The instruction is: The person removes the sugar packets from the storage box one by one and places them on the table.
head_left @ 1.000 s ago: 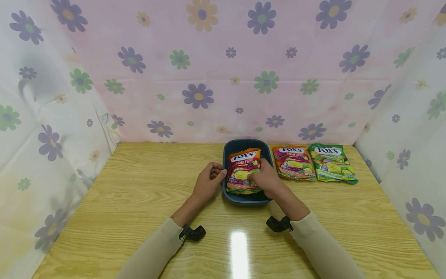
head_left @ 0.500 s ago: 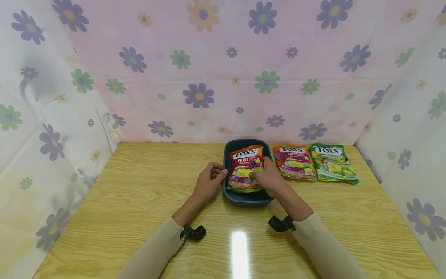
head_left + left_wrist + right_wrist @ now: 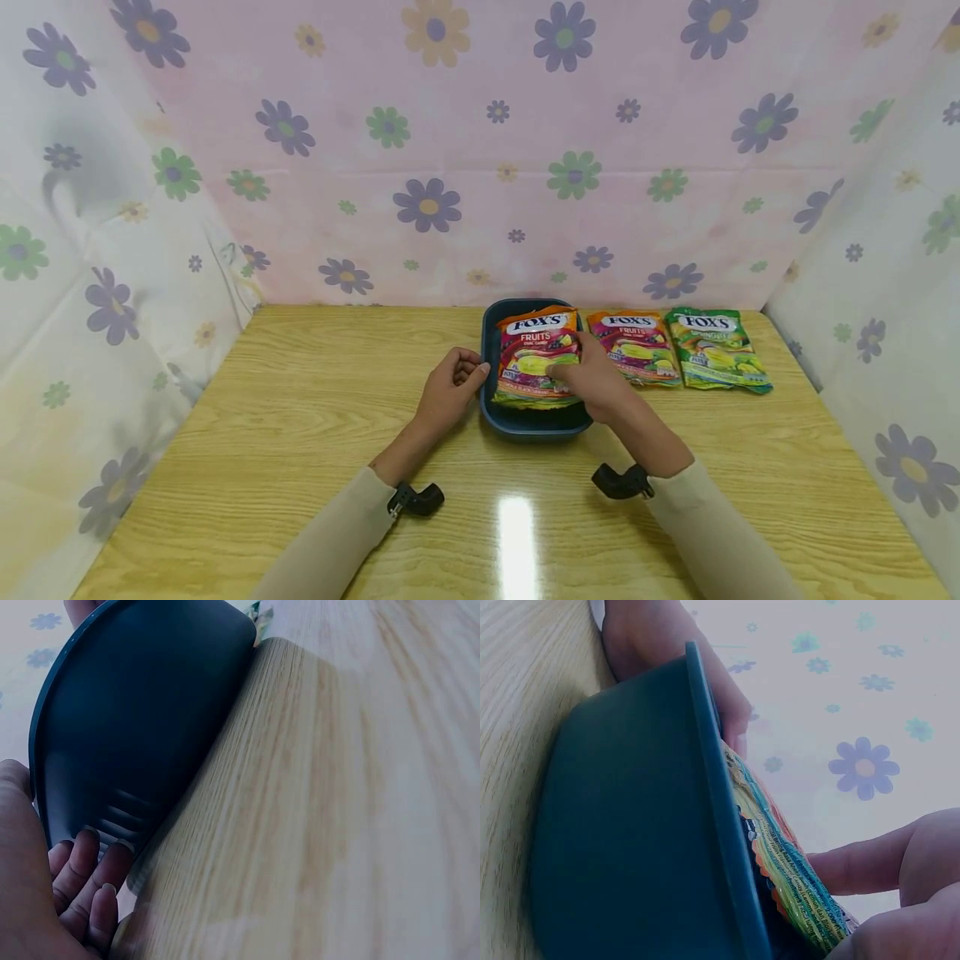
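Observation:
A dark blue plastic tub (image 3: 536, 434) stands at the table's far edge. My left hand (image 3: 447, 385) holds its left side, thumb at the rim and curled fingers against the outer wall, as the left wrist view of the tub (image 3: 142, 712) shows. My right hand (image 3: 600, 383) pinches the right edge of a red and orange Fox's Fruits candy bag (image 3: 534, 358), which sits at the tub's mouth. In the right wrist view, the candy bag (image 3: 787, 855) rises past the rim beside my right thumb and finger. What lies beneath the bag is hidden.
Right of the tub, another Fox's Fruits bag (image 3: 633, 350) lies flat beside a green Fox's bag (image 3: 716, 350). A floral cloth (image 3: 480, 150) hangs behind the wooden table (image 3: 322, 400) and along both sides.
The candy bag has shifted up and to the right within my right hand's grip, uncovering more of the tub's left and front inside. My left hand and the tub have stayed put.

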The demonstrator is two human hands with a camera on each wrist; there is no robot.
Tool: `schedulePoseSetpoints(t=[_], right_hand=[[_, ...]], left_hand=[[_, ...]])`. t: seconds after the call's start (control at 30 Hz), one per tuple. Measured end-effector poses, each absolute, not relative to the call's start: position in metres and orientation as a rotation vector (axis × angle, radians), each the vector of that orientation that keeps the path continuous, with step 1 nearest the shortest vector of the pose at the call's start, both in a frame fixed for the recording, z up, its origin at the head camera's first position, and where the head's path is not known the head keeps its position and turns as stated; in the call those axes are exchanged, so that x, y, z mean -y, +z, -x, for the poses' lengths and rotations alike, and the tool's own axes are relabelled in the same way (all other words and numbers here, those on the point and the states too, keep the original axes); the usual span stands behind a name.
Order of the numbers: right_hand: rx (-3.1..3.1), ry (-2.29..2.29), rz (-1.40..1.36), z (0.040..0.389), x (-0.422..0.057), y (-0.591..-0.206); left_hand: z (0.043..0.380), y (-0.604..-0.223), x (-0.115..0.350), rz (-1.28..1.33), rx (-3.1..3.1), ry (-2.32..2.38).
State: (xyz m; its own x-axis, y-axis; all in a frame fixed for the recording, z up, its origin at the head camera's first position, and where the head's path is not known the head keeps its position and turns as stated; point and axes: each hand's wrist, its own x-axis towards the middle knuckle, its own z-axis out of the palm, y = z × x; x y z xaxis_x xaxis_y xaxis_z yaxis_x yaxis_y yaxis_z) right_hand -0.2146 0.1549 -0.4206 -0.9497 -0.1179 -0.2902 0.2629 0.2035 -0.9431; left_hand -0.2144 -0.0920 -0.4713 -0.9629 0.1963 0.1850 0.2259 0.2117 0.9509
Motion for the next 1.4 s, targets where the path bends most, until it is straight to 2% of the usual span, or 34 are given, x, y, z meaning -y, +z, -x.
schedulePoseSetpoints(t=[1.4], right_hand=[[-2.182,-1.768,-0.135,0.192,-0.171,-0.41]], left_hand=[[0.215,-0.474,0.092,0.412,2.435,-1.874]])
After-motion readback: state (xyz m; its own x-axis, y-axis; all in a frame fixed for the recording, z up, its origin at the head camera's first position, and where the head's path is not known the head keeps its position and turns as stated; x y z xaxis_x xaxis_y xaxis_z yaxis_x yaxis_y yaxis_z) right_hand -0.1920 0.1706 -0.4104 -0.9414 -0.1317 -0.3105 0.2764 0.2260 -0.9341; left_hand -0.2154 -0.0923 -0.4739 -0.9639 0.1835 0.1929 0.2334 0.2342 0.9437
